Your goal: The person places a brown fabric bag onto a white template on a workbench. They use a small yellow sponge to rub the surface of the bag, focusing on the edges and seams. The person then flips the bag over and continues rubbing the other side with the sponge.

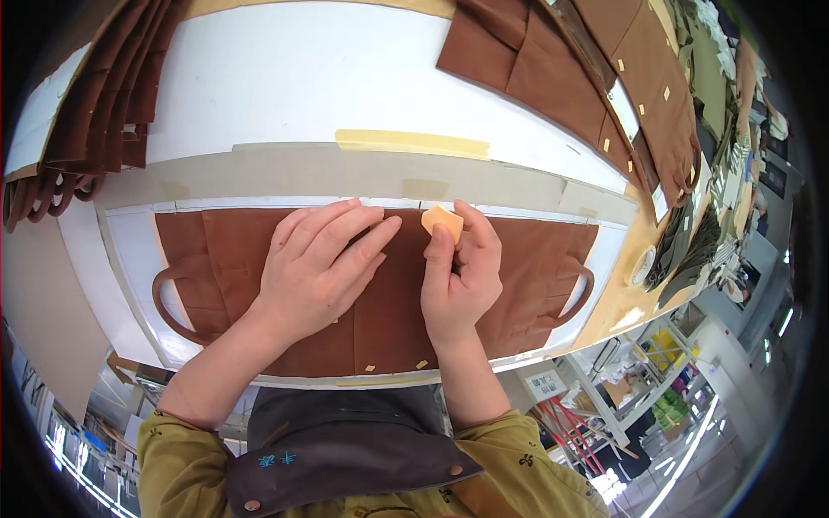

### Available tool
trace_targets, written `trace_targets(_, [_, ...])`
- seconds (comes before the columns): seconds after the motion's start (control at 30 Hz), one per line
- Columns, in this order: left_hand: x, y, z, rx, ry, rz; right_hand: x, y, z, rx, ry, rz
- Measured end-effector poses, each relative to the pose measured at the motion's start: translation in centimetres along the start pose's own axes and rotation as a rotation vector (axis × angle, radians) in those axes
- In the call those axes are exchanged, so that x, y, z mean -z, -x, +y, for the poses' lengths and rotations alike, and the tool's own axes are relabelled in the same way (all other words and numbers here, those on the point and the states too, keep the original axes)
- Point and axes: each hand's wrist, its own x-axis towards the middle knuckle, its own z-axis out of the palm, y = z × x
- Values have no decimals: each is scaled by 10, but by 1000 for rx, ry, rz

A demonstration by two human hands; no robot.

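A brown bag panel [389,293] lies flat in front of me, with one loop handle [173,304] at its left end and another loop handle [579,298] at its right. My left hand [319,272] rests on the panel's middle, palm down, fingers stretched toward the far edge. Just right of it, my right hand [462,276] pinches a small pale-orange block [443,223] between thumb and fingers, by the panel's far edge. Two small yellow tabs, including a near yellow tab [421,364], sit by the near edge.
Folded brown panels [112,86] with handles are stacked at the far left. More brown panels [596,78], some with yellow tabs, lie at the far right. A grey strip [294,177] with yellow tape [413,143] crosses beyond the work. A tape roll [641,266] sits right.
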Motion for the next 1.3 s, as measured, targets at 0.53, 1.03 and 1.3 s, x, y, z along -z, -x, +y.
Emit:
trace_targets(0.53, [3,-6,-3,-6,23,-21,0,1,-4,-194,-325,36])
trace_targets(1.03, [-2,-2,-3,-20,-10,-34,1,9,-2,-80,-74,75])
trace_targets(1.3, [-4,-22,0,-54,-215,-50,5,14,3,-180,-207,91])
